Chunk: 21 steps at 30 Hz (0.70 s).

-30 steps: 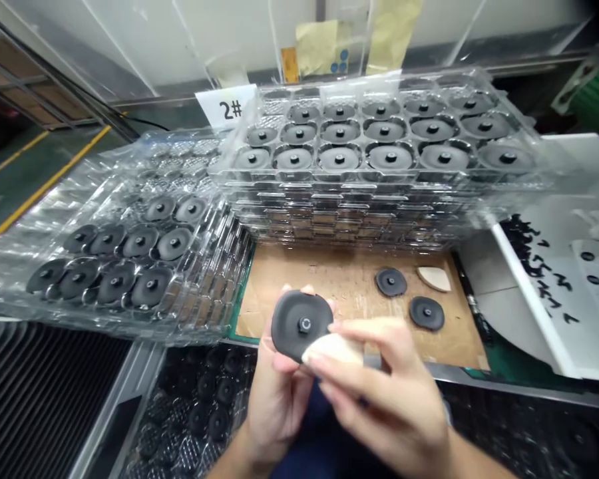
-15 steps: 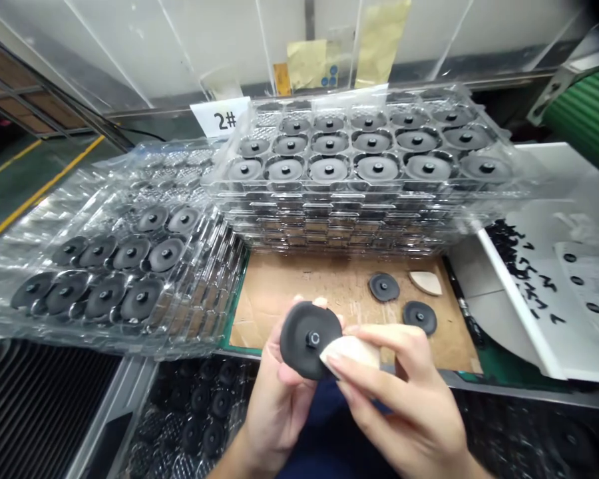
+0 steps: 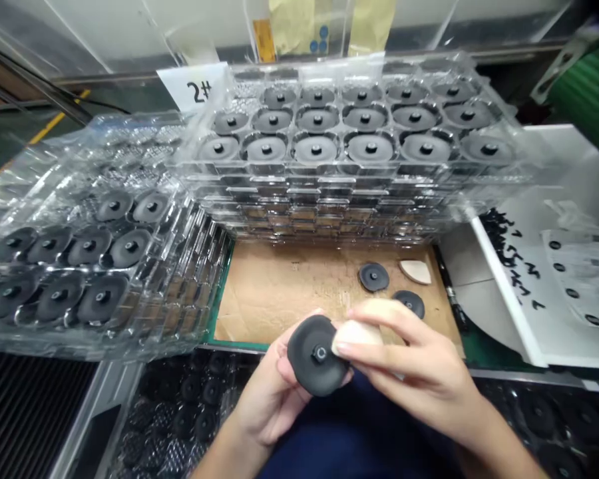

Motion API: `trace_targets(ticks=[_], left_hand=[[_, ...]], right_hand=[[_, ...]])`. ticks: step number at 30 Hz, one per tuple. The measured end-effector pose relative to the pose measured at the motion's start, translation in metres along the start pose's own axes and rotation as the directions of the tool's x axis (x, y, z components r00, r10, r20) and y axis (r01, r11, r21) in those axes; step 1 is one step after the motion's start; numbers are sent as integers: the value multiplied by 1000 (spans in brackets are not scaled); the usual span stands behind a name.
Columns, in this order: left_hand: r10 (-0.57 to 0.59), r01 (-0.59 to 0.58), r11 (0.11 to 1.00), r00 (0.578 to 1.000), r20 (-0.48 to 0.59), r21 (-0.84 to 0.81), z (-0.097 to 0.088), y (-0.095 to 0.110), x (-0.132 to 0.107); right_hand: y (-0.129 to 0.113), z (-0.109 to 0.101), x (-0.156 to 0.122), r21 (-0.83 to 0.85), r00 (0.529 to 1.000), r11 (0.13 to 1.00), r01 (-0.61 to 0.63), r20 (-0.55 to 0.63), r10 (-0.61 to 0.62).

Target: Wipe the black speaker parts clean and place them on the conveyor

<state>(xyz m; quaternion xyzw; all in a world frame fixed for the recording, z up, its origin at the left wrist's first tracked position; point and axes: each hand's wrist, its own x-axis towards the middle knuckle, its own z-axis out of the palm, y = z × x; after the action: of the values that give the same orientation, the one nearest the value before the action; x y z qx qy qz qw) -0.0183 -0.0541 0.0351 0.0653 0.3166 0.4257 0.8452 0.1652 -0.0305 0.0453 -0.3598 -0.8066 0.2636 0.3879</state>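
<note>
My left hand (image 3: 274, 392) grips a round black disc (image 3: 309, 372) with a short hollow stem at its centre, stem side toward me. In my right hand (image 3: 419, 366) a cream-coloured sponge wedge (image 3: 357, 336) is pinched between thumb and fingers. The wedge's tip meets the right side of the disc's rim. Beyond my hands, on a brown cardboard sheet (image 3: 259, 286), lie a similar black disc (image 3: 374, 277), another disc (image 3: 410, 303) partly behind my right hand, and a second cream wedge (image 3: 415, 271).
Stacked clear plastic trays (image 3: 319, 179) holding black discs stand behind the cardboard. Another tray stack (image 3: 174, 266) sits at the left. A white bin (image 3: 509, 299) on the right holds small black pieces (image 3: 514, 259). A "2#" paper sign (image 3: 192, 86) stands at the back.
My view has shifted, so the trays sit higher and further left. The disc is turned slightly in my left hand, and the wedge has moved from its lower right edge up to its right side.
</note>
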Motion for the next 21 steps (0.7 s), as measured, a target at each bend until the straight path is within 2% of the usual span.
trace_targets(ticks=[3, 8, 10, 12, 14, 18, 21], left_hand=[[-92, 92, 996, 995, 31, -3, 1, 1, 3], [-54, 54, 998, 998, 25, 16, -1, 7, 9], [-114, 113, 993, 991, 71, 24, -2, 6, 13], [-201, 194, 979, 969, 140, 63, -2, 3, 17], [-233, 215, 970, 956, 178, 115, -2, 3, 19], [-192, 177, 976, 975, 116, 125, -7, 10, 14], [-294, 276, 952, 945, 146, 131, -10, 11, 8]], right_hand=[[6, 5, 9, 37, 1000, 999, 26, -15, -26], [7, -3, 6, 77, 994, 997, -23, 108, 15], [7, -5, 6, 48, 990, 998, -29, 142, 22], [8, -5, 10, 40, 991, 999, 12, 134, -17], [11, -5, 15, 74, 989, 995, 62, 130, -72], [12, -10, 18, 110, 975, 994, 7, 220, -32], [9, -13, 18, 90, 966, 996, 4, 257, -27]])
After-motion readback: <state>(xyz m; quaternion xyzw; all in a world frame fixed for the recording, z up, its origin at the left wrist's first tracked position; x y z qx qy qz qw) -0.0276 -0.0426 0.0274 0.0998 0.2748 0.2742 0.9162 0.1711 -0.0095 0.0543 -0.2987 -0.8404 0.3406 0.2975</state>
